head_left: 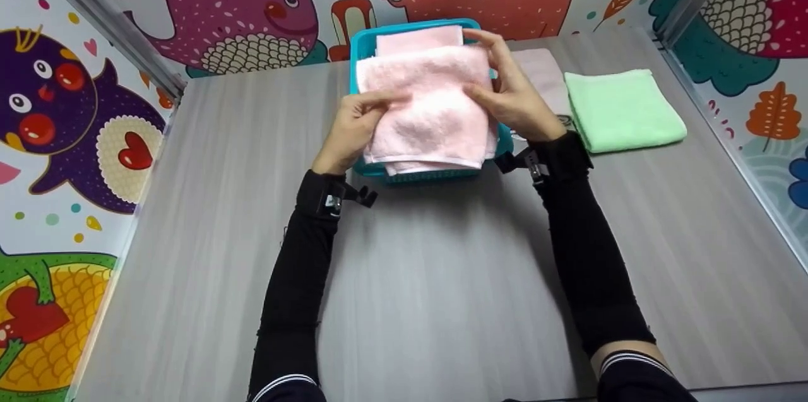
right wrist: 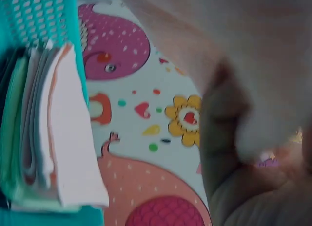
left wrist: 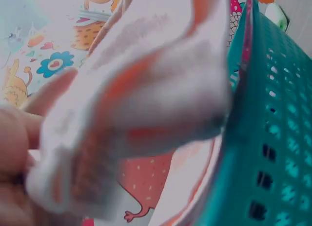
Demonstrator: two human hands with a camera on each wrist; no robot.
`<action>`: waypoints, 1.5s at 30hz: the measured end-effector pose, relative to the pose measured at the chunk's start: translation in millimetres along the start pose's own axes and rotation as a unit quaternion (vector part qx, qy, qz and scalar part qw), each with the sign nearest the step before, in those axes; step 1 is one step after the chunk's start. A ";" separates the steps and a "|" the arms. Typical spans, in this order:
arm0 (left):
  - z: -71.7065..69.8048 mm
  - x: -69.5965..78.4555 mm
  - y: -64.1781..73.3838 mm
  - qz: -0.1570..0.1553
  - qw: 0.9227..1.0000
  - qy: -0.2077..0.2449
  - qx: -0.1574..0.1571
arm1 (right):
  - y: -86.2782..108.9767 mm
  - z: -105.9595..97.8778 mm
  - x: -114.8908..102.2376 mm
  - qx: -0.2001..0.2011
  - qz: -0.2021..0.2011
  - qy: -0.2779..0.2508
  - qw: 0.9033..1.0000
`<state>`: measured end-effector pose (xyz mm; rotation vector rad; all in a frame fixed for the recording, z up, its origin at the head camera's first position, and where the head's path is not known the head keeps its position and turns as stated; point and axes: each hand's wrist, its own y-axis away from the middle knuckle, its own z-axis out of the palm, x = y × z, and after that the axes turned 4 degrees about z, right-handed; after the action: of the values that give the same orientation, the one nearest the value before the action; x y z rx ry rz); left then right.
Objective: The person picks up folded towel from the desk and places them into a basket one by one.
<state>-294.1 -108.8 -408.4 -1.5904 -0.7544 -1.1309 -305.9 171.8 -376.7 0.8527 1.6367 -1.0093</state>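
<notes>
A folded pink towel (head_left: 435, 124) hangs between both hands over a teal basket (head_left: 362, 45) with perforated sides. My left hand (head_left: 353, 127) pinches its left side between thumb and fingers; in the left wrist view the towel's folded layers (left wrist: 161, 94) look blurred. On the other side, my right hand (head_left: 521, 99) grips the right edge with its thumb in front. Another folded pink towel (head_left: 420, 40) shows inside the basket behind the held one. The right wrist view reveals several folded towels (right wrist: 78, 138) standing side by side in the basket, pink, green and greyish.
On the table (head_left: 442, 301), right of the basket, lies a folded light green towel (head_left: 622, 112). Beside it a pale pink cloth (head_left: 543, 77) is partly hidden by my right hand. Cartoon-printed walls (head_left: 252, 11) border the table at the back and sides.
</notes>
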 end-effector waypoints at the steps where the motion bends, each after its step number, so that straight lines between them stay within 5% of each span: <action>1: -1.4 -0.5 0.3 -0.013 1.000 -0.014 -0.013 | -0.4 -1.6 2.1 0.004 0.010 0.025 1.000; 7: -10.2 -6.6 -1.1 -0.059 0.994 -0.079 -0.054 | -4.5 -11.2 12.7 -0.033 0.063 0.211 0.975; 14: -9.8 -11.4 2.0 -0.066 0.988 -0.121 -0.073 | -3.1 -25.3 16.0 -0.083 0.067 0.271 0.957; 18: -6.7 -16.0 3.8 -0.063 0.973 -0.199 -0.099 | -5.5 -31.0 25.1 -0.113 0.081 0.293 0.946; 22: -3.5 -21.1 2.0 -0.068 0.950 -0.279 -0.119 | -15.5 -27.2 30.7 -0.155 0.095 0.353 0.918; 25: 0.6 -23.9 1.1 -0.082 0.923 -0.349 -0.144 | -22.9 -18.5 31.6 -0.177 0.089 0.410 0.890; 30: 9.1 -27.3 2.4 -0.110 0.852 -0.474 -0.193 | -27.5 -3.8 39.5 -0.216 0.063 0.483 0.846; 36: 16.0 -26.2 0.7 -0.120 0.777 -0.565 -0.250 | -24.4 3.3 52.3 -0.246 0.036 0.528 0.812; 40: 17.6 -24.3 -3.3 -0.133 0.747 -0.590 -0.275 | -22.6 6.5 56.5 -0.241 0.031 0.553 0.797; 45: 21.7 -24.5 -7.0 -0.156 0.722 -0.614 -0.279 | -19.8 7.2 60.0 -0.220 0.014 0.571 0.791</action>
<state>-302.7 -84.5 -429.9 -2.8381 -1.6784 -0.3298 -336.4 160.9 -431.5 1.2395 2.6883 0.0794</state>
